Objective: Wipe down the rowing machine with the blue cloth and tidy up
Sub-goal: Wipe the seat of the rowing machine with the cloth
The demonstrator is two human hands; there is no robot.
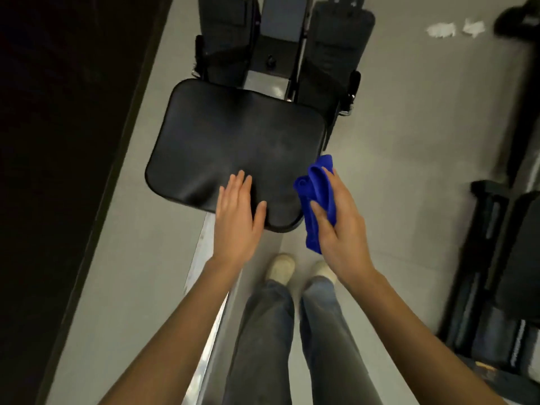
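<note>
Step judged: seat wipe about to begin. Blue cloth (317,200) was bunched and gripped by curled fingers (320,213) of right hand (342,226), just beside seat (228,141) at near right corner. Left hand (238,211) was held flat over seat's near edge, fingers straight, nothing gripped. Next move judged: cloth to be pressed onto seat, left hand to be cleared from path. 2 footrests (225,39) were seen beyond, rail (210,302) below, 2 white scraps (441,30) on floor.

Gym: rowing machine seat (233,147) w/ footrests (336,45), more black equip. (523,252) on grey floor (409,141).

footrests (336,39): cut by top edge | right-side equipment (502,258): blurred
</note>
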